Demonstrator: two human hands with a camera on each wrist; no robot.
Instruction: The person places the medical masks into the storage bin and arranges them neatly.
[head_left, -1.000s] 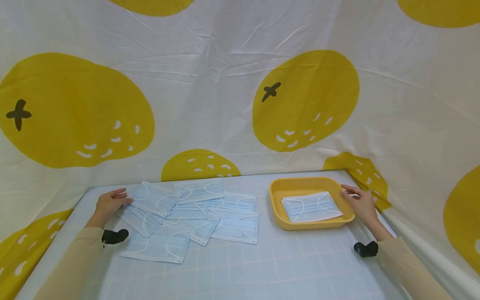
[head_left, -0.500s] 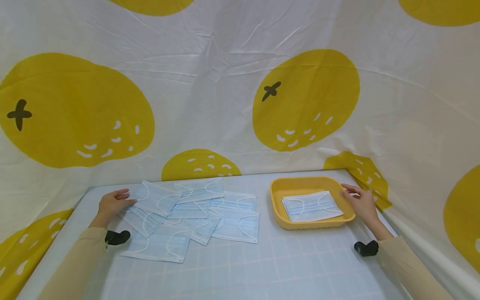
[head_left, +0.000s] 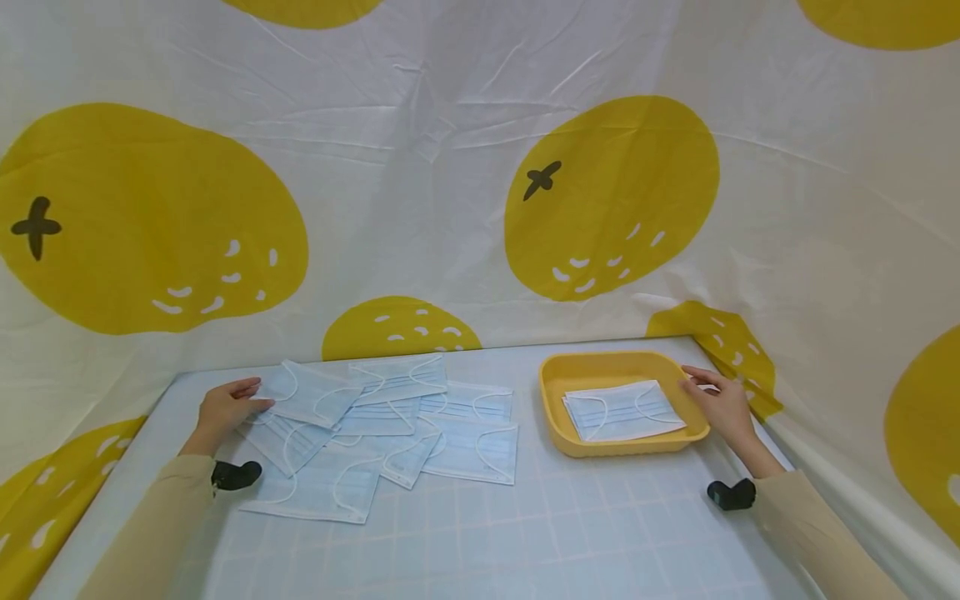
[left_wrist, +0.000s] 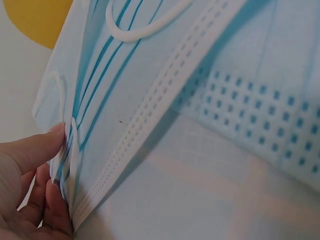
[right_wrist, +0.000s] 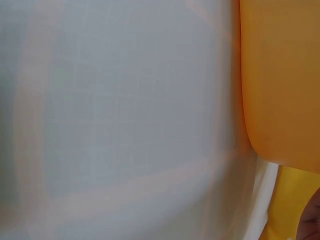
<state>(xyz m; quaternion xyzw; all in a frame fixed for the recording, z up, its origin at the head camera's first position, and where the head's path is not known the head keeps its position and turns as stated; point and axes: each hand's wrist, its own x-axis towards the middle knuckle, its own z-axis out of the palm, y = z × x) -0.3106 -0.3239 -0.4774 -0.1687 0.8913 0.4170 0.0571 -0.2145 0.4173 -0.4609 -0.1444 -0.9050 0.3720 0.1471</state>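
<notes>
At the left of the head view my left hand [head_left: 227,411] pinches the left edge of a pale blue face mask [head_left: 313,393], thumb above and fingers below. The left wrist view shows the edge and ear loop of a mask [left_wrist: 107,95] gathered between thumb and curled fingers. Several more masks [head_left: 330,485] overlap in a spread pile to the right and front of it. My right hand [head_left: 726,414] holds the right rim of a yellow tray [head_left: 550,421]. Inside the tray lies a small stack of masks [head_left: 624,411], ear loops on top. Only a sliver of that hand shows in the right wrist view.
A pale blue checked cloth [head_left: 525,533] covers the table. White fabric with large yellow fruit prints [head_left: 420,208] hangs close behind the table and along both sides. A dark wrist device [head_left: 237,476] sits at each sleeve cuff.
My left hand has shifted slightly right, further over the mask's edge, and then stays there. The right hand and the tray keep their places.
</notes>
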